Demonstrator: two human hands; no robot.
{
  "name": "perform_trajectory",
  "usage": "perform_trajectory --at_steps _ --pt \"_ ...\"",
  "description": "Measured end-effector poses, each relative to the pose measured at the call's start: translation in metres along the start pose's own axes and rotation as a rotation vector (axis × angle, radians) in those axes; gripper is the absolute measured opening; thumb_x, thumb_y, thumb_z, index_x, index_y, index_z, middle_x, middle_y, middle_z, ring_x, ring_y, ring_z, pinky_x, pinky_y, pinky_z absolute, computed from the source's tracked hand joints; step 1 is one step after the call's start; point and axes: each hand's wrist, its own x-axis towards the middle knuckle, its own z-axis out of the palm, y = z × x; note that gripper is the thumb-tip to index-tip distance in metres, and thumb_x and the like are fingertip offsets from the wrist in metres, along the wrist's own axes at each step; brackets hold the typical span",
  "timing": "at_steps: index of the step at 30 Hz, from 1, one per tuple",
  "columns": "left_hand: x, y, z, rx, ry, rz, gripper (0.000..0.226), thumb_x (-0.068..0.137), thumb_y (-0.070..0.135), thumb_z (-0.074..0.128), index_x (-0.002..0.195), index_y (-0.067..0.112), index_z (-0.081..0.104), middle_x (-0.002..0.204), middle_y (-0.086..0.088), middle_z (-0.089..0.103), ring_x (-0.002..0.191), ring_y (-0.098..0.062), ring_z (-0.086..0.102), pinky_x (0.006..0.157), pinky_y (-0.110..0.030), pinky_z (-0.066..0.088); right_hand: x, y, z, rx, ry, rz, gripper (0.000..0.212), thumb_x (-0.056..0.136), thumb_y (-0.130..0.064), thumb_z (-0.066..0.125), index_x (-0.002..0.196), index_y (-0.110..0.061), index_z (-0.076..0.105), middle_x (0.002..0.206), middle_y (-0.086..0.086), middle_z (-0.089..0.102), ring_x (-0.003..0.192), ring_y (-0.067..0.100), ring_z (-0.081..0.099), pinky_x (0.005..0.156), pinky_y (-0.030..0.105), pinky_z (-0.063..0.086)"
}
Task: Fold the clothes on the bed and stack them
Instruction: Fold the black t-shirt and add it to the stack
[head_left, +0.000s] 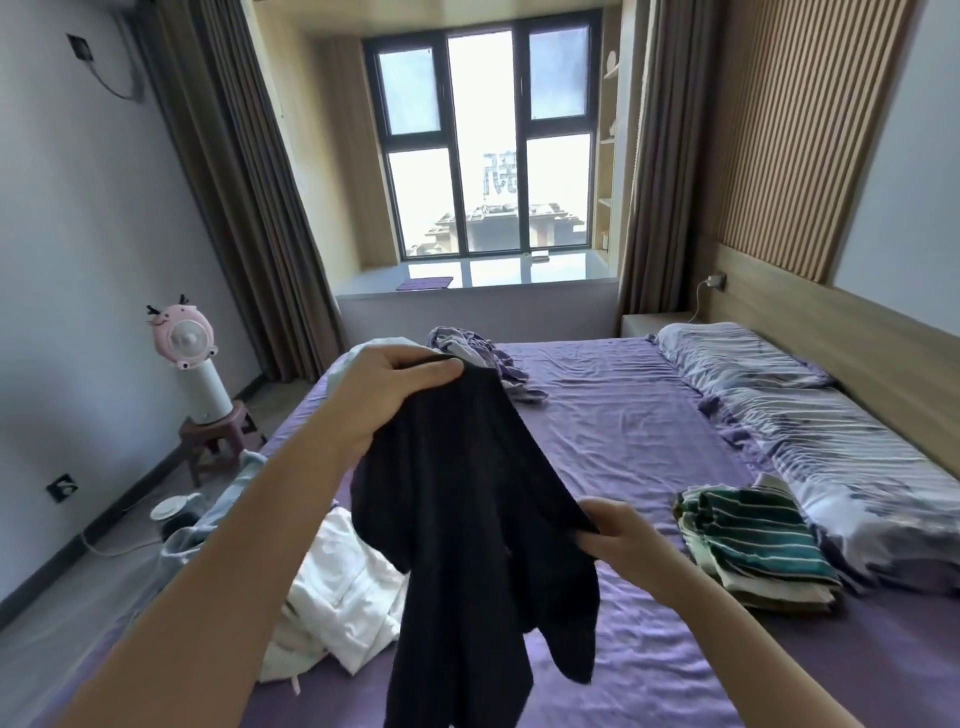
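Hands (395, 387) (618, 535) both gripping black garment (467, 519), its hem cut off below.

A tall window (485, 140) fills the far wall, brown curtains (244, 171) hanging at either side. On the sill lies a purple mat (424, 283). By the left wall a pink fan (184, 338) stands on a small stool (221, 431). Two striped pillows (810, 410) lie along the slatted headboard (795, 135), and a charger (717, 281) is plugged in above the nightstand (652, 322).
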Motion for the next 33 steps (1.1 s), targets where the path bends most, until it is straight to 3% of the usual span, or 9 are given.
perform_trajectory --at_steps 4,8,13,18,21,26,28,31,33 --pt "0.000 -0.018 -0.030 0.095 0.122 -0.036 0.004 0.078 0.023 0.077 0.078 0.025 0.079 0.082 0.002 0.075 0.078 -0.010 0.070 0.075 -0.025 0.054 -0.006 -0.008 -0.013 0.385 0.055 0.021 0.006 0.082 -0.011 0.068 0.088 -0.010 0.069 0.079 0.004 0.067 0.074 0.012 0.061 0.066 0.022 0.048" --pt "-0.009 -0.046 -0.049 -0.017 0.173 -0.188 0.006 0.078 0.019 0.076 0.082 0.015 0.078 0.088 -0.010 0.075 0.080 -0.020 0.071 0.071 -0.027 0.058 0.001 -0.033 -0.021 0.322 0.042 0.022 0.030 0.074 -0.045 0.069 0.079 -0.016 0.069 0.075 0.003 0.063 0.071 0.015 0.058 0.063 0.025 0.046" --pt "-0.020 -0.074 -0.063 -0.039 0.232 -0.222 0.010 0.083 0.022 0.072 0.089 0.016 0.076 0.092 -0.009 0.074 0.085 -0.021 0.069 0.080 -0.032 0.053 0.001 -0.042 -0.041 0.310 -0.174 0.043 0.031 0.075 -0.029 0.075 0.098 -0.008 0.072 0.095 0.011 0.071 0.086 0.021 0.067 0.074 0.026 0.053" --pt "-0.025 -0.089 -0.059 0.053 0.248 -0.166 0.004 0.081 0.020 0.075 0.085 0.019 0.076 0.082 -0.001 0.074 0.078 -0.012 0.067 0.075 -0.025 0.052 0.003 -0.037 -0.055 0.052 0.065 0.070 0.002 0.081 -0.024 0.072 0.080 -0.022 0.072 0.072 -0.001 0.068 0.066 0.009 0.062 0.059 0.017 0.047" --pt "-0.026 -0.096 -0.046 0.178 0.203 -0.115 0.003 0.079 0.020 0.077 0.081 0.020 0.075 0.070 0.007 0.070 0.064 -0.002 0.060 0.060 -0.010 0.047 0.009 -0.027 -0.056 -0.293 0.186 0.024 0.020 0.087 -0.037 0.065 0.075 -0.021 0.065 0.064 -0.003 0.060 0.060 0.008 0.054 0.057 0.019 0.039" --pt "-0.027 -0.109 -0.024 0.357 0.214 -0.006 0.005 0.081 0.026 0.075 0.080 0.024 0.071 0.070 0.001 0.063 0.063 -0.009 0.051 0.065 -0.021 0.042 0.012 -0.017 -0.058 -0.527 0.382 -0.057 0.018 0.093 -0.036 0.057 0.088 -0.021 0.067 0.075 -0.002 0.065 0.078 0.019 0.060 0.066 0.025 0.040" --pt "-0.027 -0.113 -0.016 0.390 0.247 0.041 0.009 0.082 0.028 0.073 0.075 0.029 0.068 0.067 0.010 0.065 0.060 -0.005 0.053 0.062 -0.015 0.042 0.010 -0.016 -0.062 -0.606 0.458 -0.093 0.021 0.093 -0.035 0.057 0.094 -0.019 0.070 0.085 0.003 0.070 0.084 0.023 0.063 0.075 0.034 0.044" --pt "-0.026 -0.115 -0.006 0.459 0.289 0.085 0.013 0.083 0.033 0.072 0.072 0.033 0.065 0.069 0.014 0.066 0.062 0.003 0.057 0.061 -0.011 0.040 0.003 -0.015 -0.071 -0.713 0.548 -0.138 0.025 0.092 -0.038 0.057 0.094 -0.016 0.070 0.083 0.007 0.070 0.080 0.029 0.064 0.070 0.037 0.046" --pt "-0.024 -0.118 0.000 0.592 0.325 0.111 0.015 0.084 0.039 0.069 0.074 0.029 0.065 0.067 0.012 0.065 0.065 -0.003 0.058 0.065 -0.023 0.041 -0.004 -0.013 -0.075 -0.851 0.631 -0.193 0.028 0.091 -0.037 0.059 0.090 -0.010 0.067 0.073 0.015 0.067 0.070 0.035 0.064 0.061 0.036 0.042"
